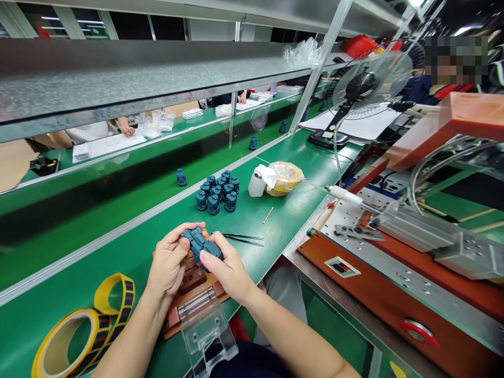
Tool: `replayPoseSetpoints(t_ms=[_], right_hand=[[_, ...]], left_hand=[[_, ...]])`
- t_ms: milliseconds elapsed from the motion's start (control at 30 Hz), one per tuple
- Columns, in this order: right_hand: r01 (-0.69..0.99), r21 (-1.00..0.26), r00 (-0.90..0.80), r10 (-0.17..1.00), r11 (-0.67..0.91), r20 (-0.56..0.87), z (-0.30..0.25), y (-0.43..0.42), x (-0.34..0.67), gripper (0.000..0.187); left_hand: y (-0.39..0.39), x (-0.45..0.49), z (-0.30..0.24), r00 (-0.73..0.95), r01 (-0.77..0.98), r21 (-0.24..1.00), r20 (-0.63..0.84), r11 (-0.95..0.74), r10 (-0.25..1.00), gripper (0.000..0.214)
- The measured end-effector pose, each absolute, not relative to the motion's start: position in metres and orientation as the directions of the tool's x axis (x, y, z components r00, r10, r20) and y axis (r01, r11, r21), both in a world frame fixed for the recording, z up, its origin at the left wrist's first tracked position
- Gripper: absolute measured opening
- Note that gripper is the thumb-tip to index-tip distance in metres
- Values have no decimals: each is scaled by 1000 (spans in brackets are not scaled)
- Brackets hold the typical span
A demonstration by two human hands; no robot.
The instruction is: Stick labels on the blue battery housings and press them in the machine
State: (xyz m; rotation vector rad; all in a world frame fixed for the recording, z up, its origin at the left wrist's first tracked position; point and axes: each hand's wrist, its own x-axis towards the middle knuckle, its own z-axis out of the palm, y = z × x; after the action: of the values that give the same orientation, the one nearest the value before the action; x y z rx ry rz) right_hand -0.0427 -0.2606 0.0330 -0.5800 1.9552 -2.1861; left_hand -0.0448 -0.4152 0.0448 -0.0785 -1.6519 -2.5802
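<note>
My left hand (168, 264) and my right hand (225, 270) both grip one dark blue plastic part (201, 245), fingers pinched round its two ends. They hold it just above a brown jig (191, 294) with a clear plastic guard (207, 329) at the near edge of the green bench. Black tweezers (240, 239) lie just right of my hands. A cluster of several matching blue parts (218, 192) stands farther back on the bench.
A yellow label-tape roll (65, 344) lies at the lower left. A white bottle (258, 183) and a yellow tape roll (285, 177) sit behind the parts. A brown press machine (409, 262) fills the right. A desk fan (364, 84) stands beyond. Other people's hands work across the conveyor (59, 210).
</note>
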Motion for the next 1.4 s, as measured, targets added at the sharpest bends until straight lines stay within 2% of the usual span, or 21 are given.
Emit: replayPoseSetpoints(t_ms=[233, 333, 400, 467, 533, 767, 833, 967, 1067, 1133, 1200, 1333, 1400], right_hand=[[-111, -987, -930, -338, -117, 145, 32, -261, -42, 37], [153, -954, -920, -391, -260, -41, 32, -266, -43, 42], [389, -850, -851, -493, -357, -182, 32, -271, -42, 45], [548, -742, -750, -620, -387, -231, 32, -275, -39, 50], [616, -692, -683, -693, -376, -231, 31, -278, -36, 57], [457, -857, -741, -635, -240, -218, 24, -275, -29, 57], [378, -909, -752, -631, -176, -191, 21, -273, -29, 55], [216, -975, -766, -629, -57, -132, 13, -270, -31, 48], [158, -987, -788, -605, -25, -111, 10, -272, -35, 44], [101, -995, -820, -565, 8, -88, 10, -273, -36, 37], [57, -998, -844, -532, 26, -62, 11, -272, -38, 33], [102, -993, -825, -563, -62, -50, 13, -265, -38, 53], [61, -994, -856, -517, -95, -3, 12, -261, -40, 58]], left_hand=[[-416, -46, 43, -996, 91, 904, 85, -418, -32, 36], [-414, -48, 42, -996, 81, 914, 62, -398, -60, 33], [-413, -49, 40, -994, 86, 933, 57, -349, -92, 31], [-412, -51, 38, -989, 103, 963, 72, -251, -132, 29], [-412, -52, 36, -983, 107, 983, 82, -149, -167, 28], [-413, -45, 44, -955, 77, 993, 101, 95, -278, 26], [-413, -43, 49, -950, 63, 974, 125, 216, -287, 25], [-413, -39, 54, -934, 15, 845, 203, 535, -293, 24], [-412, -39, 53, -917, 31, 768, 276, 639, -287, 23], [-412, -41, 50, -919, 58, 780, 286, 623, -272, 23], [-413, -44, 47, -933, 83, 840, 255, 537, -254, 23], [-416, -49, 41, -954, 122, 942, 198, 312, -226, 23], [-416, -50, 39, -960, 133, 969, 178, 208, -216, 25]])
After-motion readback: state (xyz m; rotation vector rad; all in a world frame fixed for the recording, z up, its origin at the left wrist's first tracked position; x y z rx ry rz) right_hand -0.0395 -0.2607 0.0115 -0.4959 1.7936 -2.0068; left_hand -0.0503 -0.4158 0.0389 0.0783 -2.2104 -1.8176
